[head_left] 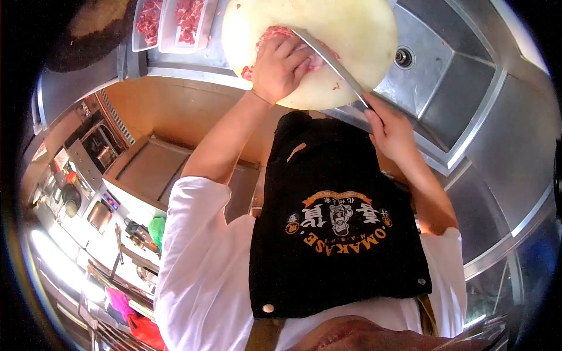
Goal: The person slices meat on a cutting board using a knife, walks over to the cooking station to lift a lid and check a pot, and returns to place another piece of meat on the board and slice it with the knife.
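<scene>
A piece of raw red meat (317,61) lies on a round, pale cutting board (366,35). My left hand (280,67) presses down on the meat with its fingers bent over it, and more of the meat shows past the fingertips. In my right hand (391,128) is the handle of a long knife (335,63). Its blade slants up and left across the board, with the tip at the far side of the meat. Small meat scraps are scattered on the board around it.
Two white containers of cut meat (188,22) stand left of the board on the steel counter (202,57). A steel sink (433,73) with a drain lies to the right. My black apron (339,263) hangs close below the board's near edge.
</scene>
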Available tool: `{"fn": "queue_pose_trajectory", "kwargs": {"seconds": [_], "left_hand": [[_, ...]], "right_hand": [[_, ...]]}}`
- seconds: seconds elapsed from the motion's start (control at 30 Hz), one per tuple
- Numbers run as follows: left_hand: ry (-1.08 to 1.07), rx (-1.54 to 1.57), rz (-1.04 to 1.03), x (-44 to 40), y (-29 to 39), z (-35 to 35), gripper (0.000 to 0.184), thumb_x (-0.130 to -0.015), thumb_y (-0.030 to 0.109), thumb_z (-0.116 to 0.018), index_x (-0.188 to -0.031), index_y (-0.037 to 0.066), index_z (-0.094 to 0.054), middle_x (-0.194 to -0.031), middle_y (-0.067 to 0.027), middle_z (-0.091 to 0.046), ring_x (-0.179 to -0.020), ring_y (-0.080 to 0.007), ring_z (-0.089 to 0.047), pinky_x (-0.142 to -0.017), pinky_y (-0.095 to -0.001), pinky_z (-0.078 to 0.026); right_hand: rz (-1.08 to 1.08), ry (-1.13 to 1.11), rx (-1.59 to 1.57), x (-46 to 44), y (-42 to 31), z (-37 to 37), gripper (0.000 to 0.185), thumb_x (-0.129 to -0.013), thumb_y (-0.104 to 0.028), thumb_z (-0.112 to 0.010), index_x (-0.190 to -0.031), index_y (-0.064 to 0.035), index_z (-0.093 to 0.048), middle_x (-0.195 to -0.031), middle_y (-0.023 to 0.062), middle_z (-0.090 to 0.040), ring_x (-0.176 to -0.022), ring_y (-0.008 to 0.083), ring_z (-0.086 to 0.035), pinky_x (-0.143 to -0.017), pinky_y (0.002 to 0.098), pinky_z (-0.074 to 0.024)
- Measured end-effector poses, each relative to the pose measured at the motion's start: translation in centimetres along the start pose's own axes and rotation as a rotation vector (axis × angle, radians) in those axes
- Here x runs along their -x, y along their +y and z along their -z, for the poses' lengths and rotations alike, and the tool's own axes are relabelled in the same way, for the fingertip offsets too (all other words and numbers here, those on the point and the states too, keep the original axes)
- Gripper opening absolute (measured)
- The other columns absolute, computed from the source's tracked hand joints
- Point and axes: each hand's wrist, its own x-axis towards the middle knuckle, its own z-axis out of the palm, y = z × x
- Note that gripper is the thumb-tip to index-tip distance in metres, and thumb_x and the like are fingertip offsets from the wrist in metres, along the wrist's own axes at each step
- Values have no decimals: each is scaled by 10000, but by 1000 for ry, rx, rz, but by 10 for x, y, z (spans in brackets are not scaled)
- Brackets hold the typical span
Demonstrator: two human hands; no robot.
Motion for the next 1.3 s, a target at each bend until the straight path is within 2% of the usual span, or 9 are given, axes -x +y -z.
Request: {"fn": "queue_pose_trajectory", "kwargs": {"seconds": [0.27, 0.33, 0.43, 0.67, 0.9, 0.97, 1.07, 1.17, 1.3], "left_hand": [[-8, 0, 28, 3, 3, 2, 268, -787, 134, -736, -1055, 152, -736, -1180, -34, -655, -1055, -295, -576, -911, -428, -471], [6, -2, 31, 8, 8, 2, 265, -792, 137, -734, -1057, 151, -735, -1174, -34, -655, -1059, -296, -576, -912, -432, -469], [-25, -105, 163, 22, 29, -1, 287, -790, 171, -748, -1076, 164, -733, -1207, -23, -638, -1121, -278, -554, -958, -445, -425], [-114, -244, 126, 21, 34, -1, 405, -772, 172, -775, -1167, 225, -703, -1324, -26, -584, -1206, -325, -504, -998, -503, -385], [-108, -191, 141, 21, 31, 0, 395, -771, 145, -745, -1156, 230, -717, -1326, -13, -588, -1199, -312, -494, -1005, -493, -371], [-78, -190, 129, 21, 31, 0, 288, -792, 184, -712, -1073, 245, -731, -1255, 38, -620, -1147, -277, -505, -962, -460, -356], [-48, -182, 108, 23, 27, -4, 290, -804, 202, -706, -1089, 246, -733, -1248, 35, -624, -1120, -270, -515, -955, -450, -359], [-64, -128, 138, 23, 29, -1, 356, -799, 150, -722, -1149, 215, -727, -1259, -6, -624, -1158, -302, -515, -971, -474, -386], [-75, -143, 142, 22, 29, 0, 347, -804, 145, -723, -1143, 215, -727, -1270, 1, -623, -1166, -305, -513, -972, -470, -384]], "right_hand": [[8, -19, -178, -103, -14, -24, 380, -1035, -359, -539, -1379, -220, -620, -953, 168, -735, -847, 380, -710, -758, 467, -565], [128, 166, 45, -118, -10, -28, 380, -1027, -366, -546, -1372, -229, -629, -910, 153, -733, -806, 362, -707, -729, 456, -564], [98, 141, -42, -75, -6, -7, 379, -1015, -343, -560, -1367, -224, -634, -959, 159, -730, -819, 381, -700, -727, 466, -562], [113, 2, 101, 21, 9, 12, 398, -1003, -295, -605, -1395, -225, -603, -986, 195, -721, -838, 416, -695, -700, 493, -556], [23, -87, 96, -7, 2, 8, 369, -1027, -332, -566, -1373, -216, -619, -968, 177, -729, -830, 407, -705, -702, 506, -558], [26, -85, 50, -24, 2, -3, 361, -1033, -336, -553, -1364, -211, -627, -949, 170, -732, -835, 402, -707, -704, 505, -559], [179, 51, -73, -72, 6, -25, 349, -1035, -341, -547, -1337, -199, -649, -917, 156, -738, -854, 393, -710, -722, 492, -560], [137, -40, -214, -118, -9, -29, 348, -1030, -349, -556, -1322, -192, -663, -979, 145, -747, -898, 384, -710, -772, 472, -567], [141, 87, -99, -97, -17, -10, 341, -1028, -329, -566, -1323, -193, -669, -1030, 149, -743, -903, 376, -710, -786, 458, -567]]}}
